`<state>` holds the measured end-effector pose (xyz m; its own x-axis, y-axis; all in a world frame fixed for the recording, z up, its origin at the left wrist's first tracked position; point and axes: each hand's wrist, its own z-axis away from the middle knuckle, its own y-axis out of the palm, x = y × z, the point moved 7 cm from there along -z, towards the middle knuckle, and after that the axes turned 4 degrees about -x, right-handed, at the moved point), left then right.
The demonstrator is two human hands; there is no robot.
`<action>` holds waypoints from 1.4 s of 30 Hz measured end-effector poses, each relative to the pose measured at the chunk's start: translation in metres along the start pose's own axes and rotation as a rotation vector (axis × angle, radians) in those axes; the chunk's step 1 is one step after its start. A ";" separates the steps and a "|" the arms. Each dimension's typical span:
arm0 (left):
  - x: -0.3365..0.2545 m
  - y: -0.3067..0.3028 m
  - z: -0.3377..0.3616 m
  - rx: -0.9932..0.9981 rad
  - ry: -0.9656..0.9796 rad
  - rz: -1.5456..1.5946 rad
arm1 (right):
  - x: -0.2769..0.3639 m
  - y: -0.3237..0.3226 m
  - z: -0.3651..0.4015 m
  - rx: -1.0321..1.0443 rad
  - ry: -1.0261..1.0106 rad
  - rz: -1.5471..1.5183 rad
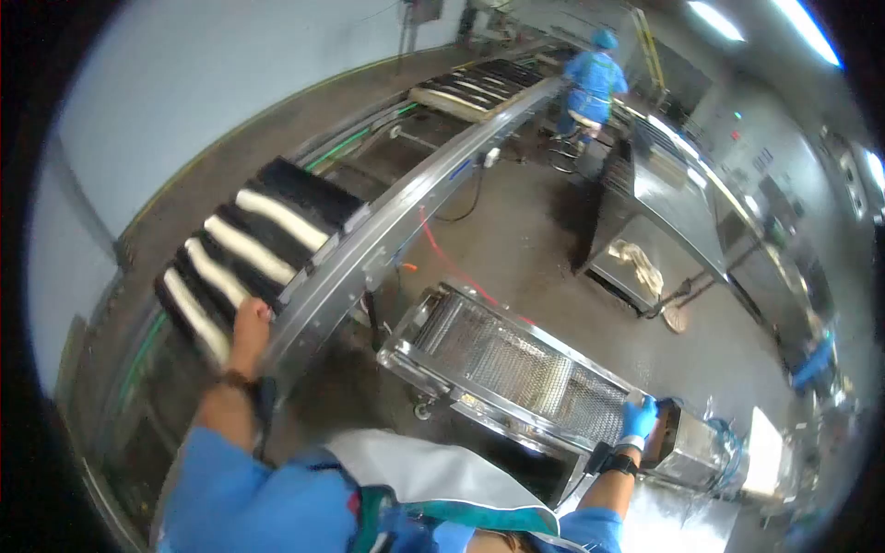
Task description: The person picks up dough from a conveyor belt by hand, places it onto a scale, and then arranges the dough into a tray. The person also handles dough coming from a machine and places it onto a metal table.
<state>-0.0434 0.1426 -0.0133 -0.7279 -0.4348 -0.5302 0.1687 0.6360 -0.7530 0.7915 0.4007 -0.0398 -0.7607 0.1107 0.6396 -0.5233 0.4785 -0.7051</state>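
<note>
On the left, my left hand [251, 323] is closed beside the lower end of a long white dough strip [218, 270] on a black ridged tray [300, 192]; what it holds, if anything, is hidden. Several such strips lie side by side in the tray's grooves. My right hand [638, 419], in a blue glove, is at the right end of a small metal mesh conveyor [512, 359]. Its fingers are too small and blurred to read. A steel box [693, 449] stands just right of that hand.
A long steel rail [415, 184] runs beside the trays. Farther up the line are more loaded trays [475, 88]. A person in blue [591, 83] stands by the rail. Steel tables [678, 207] stand at the right, with a cloth [638, 265] low down. A red hose [452, 258] crosses the floor.
</note>
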 end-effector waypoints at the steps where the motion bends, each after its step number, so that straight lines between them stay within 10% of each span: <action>1: 0.003 -0.003 0.006 0.009 -0.006 0.002 | 0.043 -0.008 -0.009 0.021 -0.073 -0.043; 9: 0.019 -0.023 0.025 0.081 0.025 0.069 | 0.409 -0.077 0.037 0.261 -0.360 -0.852; 18: 0.046 -0.041 0.047 0.031 -0.040 0.053 | 0.578 0.126 0.174 1.200 -0.421 -1.181; 23: 0.036 -0.079 0.041 0.209 -0.269 -0.133 | 0.522 0.164 0.190 1.221 -0.648 -0.780; 27: -0.003 -0.093 0.017 -0.077 -0.170 0.127 | 0.392 0.148 0.144 0.964 -0.264 -0.755; 33: -0.095 -0.013 -0.045 0.079 0.019 0.291 | 0.136 0.055 0.089 0.425 0.279 -0.607; 42: -0.309 0.081 -0.006 0.274 0.288 0.296 | -0.122 -0.061 0.087 -0.066 0.299 0.200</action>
<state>0.1911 0.3321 0.0920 -0.7697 -0.0426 -0.6370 0.5363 0.4982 -0.6813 0.8827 0.2827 -0.1017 -0.6942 0.4528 0.5595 -0.3427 0.4756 -0.8102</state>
